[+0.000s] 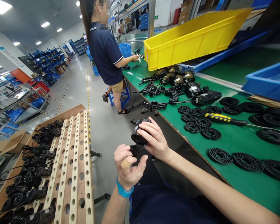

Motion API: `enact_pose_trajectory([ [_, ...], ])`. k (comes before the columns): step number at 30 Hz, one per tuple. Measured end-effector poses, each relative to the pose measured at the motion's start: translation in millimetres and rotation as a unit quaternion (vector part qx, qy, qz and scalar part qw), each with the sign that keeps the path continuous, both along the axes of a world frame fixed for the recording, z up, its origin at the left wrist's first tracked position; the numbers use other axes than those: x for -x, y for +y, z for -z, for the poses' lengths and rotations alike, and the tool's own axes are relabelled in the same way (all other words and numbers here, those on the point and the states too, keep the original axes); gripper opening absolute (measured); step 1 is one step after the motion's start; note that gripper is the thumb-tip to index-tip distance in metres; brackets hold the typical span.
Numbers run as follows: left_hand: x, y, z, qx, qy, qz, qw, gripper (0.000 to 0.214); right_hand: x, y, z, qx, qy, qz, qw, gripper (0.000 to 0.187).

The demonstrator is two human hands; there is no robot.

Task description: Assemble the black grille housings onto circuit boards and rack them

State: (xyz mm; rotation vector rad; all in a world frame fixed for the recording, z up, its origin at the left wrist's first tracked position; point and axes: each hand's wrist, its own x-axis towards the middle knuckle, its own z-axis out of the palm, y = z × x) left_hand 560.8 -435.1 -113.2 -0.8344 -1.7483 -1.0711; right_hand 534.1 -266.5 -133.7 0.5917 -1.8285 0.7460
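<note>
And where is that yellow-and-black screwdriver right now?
In the head view, the screwdriver lies at the right on the green tabletop, among black slotted discs.

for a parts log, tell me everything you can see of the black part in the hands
The black part looks like plastic: a rounded body with a slotted face, a short stub at upper left and a pale label. It is held beside the green table; the right hand grips it, the left hand is at its lower end.
</note>
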Motion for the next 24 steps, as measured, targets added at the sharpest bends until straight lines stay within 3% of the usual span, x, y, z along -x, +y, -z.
enact_pose_trajectory([
  [3,7,-3,-1.7,0.113,0.117,-0.008,0.987,0.031,0,-1,0.0,-0.008,-0.002,0.011,1.0,0.055],
  [7,17,-4,-5.6,0.212,0.167,-0.013,0.963,0.027,-1,-2,1.0,-0.019,0.015,0.014,1.0,0.053],
  [15,10,1,-16.4,0.26,0.143,-0.044,0.954,0.019,0,-1,-0.2,-0.04,0.037,0.045,0.998,0.047],
  [20,1,7,-14.8,0.268,0.089,-0.063,0.957,0.016,1,3,3.7,-0.053,0.029,0.04,0.997,0.044],
  [24,-1,5,-12.3,0.259,0.11,-0.046,0.959,0.016,1,5,3.9,-0.057,0.041,0.05,0.996,0.045],
])
